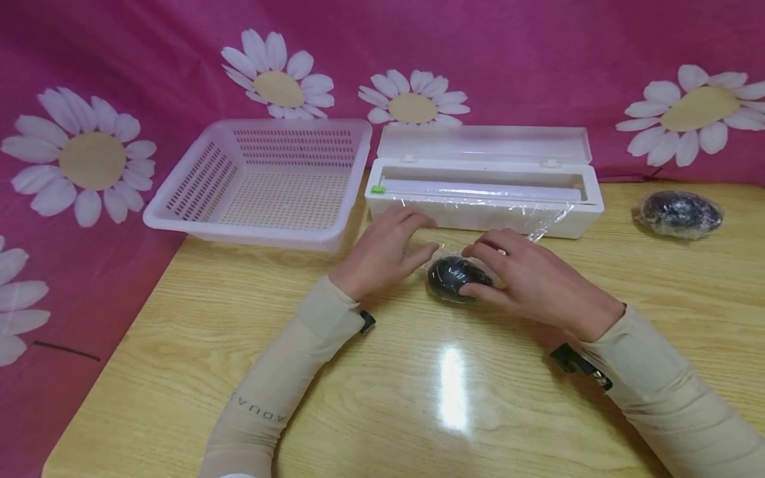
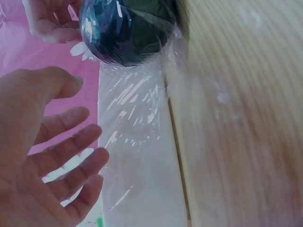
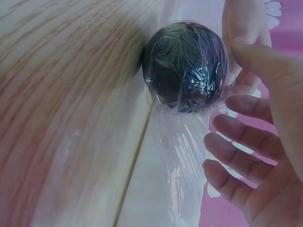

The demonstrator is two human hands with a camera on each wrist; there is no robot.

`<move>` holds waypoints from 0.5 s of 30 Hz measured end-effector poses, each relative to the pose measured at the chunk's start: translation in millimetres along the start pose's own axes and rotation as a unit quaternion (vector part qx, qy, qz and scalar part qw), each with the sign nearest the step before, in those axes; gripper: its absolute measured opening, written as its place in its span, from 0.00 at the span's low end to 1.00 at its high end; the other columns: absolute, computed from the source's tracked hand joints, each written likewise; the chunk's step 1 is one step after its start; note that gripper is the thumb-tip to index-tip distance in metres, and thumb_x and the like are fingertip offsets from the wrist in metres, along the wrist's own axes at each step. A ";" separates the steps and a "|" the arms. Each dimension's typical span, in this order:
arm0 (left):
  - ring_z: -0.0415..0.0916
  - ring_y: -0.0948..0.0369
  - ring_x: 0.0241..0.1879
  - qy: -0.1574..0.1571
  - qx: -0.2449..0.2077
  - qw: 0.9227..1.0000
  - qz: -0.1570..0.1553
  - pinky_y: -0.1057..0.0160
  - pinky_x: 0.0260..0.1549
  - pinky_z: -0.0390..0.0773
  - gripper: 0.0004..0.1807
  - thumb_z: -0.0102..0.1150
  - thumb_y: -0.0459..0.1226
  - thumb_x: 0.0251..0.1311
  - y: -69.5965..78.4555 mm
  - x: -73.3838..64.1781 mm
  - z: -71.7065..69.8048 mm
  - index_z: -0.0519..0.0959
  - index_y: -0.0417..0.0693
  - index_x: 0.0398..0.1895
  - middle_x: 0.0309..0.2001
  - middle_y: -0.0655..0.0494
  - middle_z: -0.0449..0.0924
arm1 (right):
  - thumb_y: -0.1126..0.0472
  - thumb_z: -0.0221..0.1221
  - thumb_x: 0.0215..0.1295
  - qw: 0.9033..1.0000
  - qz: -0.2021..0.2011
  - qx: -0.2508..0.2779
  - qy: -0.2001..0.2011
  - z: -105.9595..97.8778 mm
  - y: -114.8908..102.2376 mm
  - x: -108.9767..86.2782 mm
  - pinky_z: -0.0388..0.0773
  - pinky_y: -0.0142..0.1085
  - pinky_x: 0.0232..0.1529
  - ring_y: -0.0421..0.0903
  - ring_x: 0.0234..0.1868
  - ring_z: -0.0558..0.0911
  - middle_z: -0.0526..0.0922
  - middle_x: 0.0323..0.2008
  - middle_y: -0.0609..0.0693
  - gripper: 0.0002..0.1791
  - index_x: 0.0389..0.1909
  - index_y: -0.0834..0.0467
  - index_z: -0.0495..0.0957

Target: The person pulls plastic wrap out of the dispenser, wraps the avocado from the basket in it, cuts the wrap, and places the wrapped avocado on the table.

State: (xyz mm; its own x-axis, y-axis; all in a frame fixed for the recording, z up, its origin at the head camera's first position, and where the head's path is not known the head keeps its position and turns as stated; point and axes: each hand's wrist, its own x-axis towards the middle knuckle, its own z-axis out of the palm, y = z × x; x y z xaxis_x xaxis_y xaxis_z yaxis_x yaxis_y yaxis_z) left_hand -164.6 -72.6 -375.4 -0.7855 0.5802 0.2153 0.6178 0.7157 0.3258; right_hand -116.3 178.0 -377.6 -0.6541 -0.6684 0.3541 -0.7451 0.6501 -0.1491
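Observation:
A dark, glossy oval fruit or vegetable [image 1: 449, 277], wrapped in clear cling film, lies on the table between my hands. Film [image 2: 132, 109] runs from it to the white dispenser box [image 1: 478, 216]. My right hand [image 1: 526, 282] is spread around its right side, thumb across it in the head view; the right wrist view shows the fingers [image 3: 246, 137] loosely bent and apart. To its left, my left hand [image 1: 385, 249] has relaxed, spread fingers near the film and the box's front, with nothing gripped.
Behind my hands, the dispenser's lid [image 1: 484, 143] stands raised over a film roll [image 1: 478, 189]. A white slotted basket [image 1: 340, 236] is at the back left. Another film-wrapped dark oval item [image 1: 680, 214] lies at the right. A pink flowered cloth [image 1: 508, 60] hangs behind the table [image 1: 370, 411].

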 end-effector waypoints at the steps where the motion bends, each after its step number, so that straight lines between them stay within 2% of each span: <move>1: 0.74 0.55 0.67 0.003 0.002 1.000 -0.005 0.55 0.71 0.72 0.20 0.61 0.47 0.72 -1.1 -0.1 0.5 0.80 0.49 0.61 0.62 0.55 0.82 | 0.44 0.70 0.63 1.000 0.004 0.001 -0.001 -0.1 -0.2 0.3 0.84 0.46 0.45 0.48 0.43 0.81 0.83 0.45 0.54 0.27 0.51 0.62 0.82; 5: 0.74 0.54 0.68 0.009 0.002 1.000 -0.012 0.54 0.72 0.70 0.19 0.61 0.47 0.72 -5.2 -1.4 2.1 0.80 0.49 0.60 0.62 0.53 0.82 | 0.45 0.70 0.64 0.999 0.031 0.009 -0.004 -3.0 1.4 1.0 0.85 0.48 0.47 0.49 0.44 0.82 0.83 0.47 0.55 0.27 0.53 0.62 0.81; 9: 0.73 0.54 0.68 0.010 -0.005 1.000 -0.014 0.53 0.74 0.69 0.19 0.60 0.47 0.72 -6.3 -3.3 1.3 0.80 0.49 0.59 0.63 0.53 0.82 | 0.47 0.70 0.65 0.997 0.073 0.017 0.005 -10.7 10.3 1.0 0.82 0.52 0.53 0.53 0.50 0.82 0.83 0.50 0.56 0.25 0.54 0.61 0.81; 12: 0.73 0.54 0.68 0.013 -0.002 1.000 -0.010 0.53 0.74 0.69 0.18 0.60 0.47 0.72 -6.0 -3.0 0.2 0.80 0.49 0.59 0.62 0.53 0.82 | 0.50 0.70 0.65 0.993 0.111 0.010 0.030 -18.6 22.5 -1.2 0.81 0.55 0.54 0.57 0.51 0.82 0.84 0.49 0.58 0.24 0.54 0.61 0.81; 15: 0.73 0.54 0.68 0.016 0.000 1.000 -0.005 0.52 0.73 0.69 0.18 0.60 0.47 0.72 -5.0 -1.6 -0.5 0.80 0.49 0.59 0.62 0.54 0.82 | 0.54 0.72 0.63 0.988 0.141 -0.001 0.070 -26.2 39.2 -7.5 0.80 0.56 0.48 0.59 0.47 0.81 0.83 0.48 0.62 0.23 0.51 0.65 0.82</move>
State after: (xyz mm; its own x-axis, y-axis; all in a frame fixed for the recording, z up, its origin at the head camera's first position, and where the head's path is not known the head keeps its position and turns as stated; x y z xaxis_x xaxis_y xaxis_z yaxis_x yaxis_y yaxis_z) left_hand -166.4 -77.3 -376.9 -0.7921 0.5606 0.2413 0.6103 0.7208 0.3287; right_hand -137.2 218.0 -362.0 -0.8108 -0.4043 0.4232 -0.5356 0.8042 -0.2579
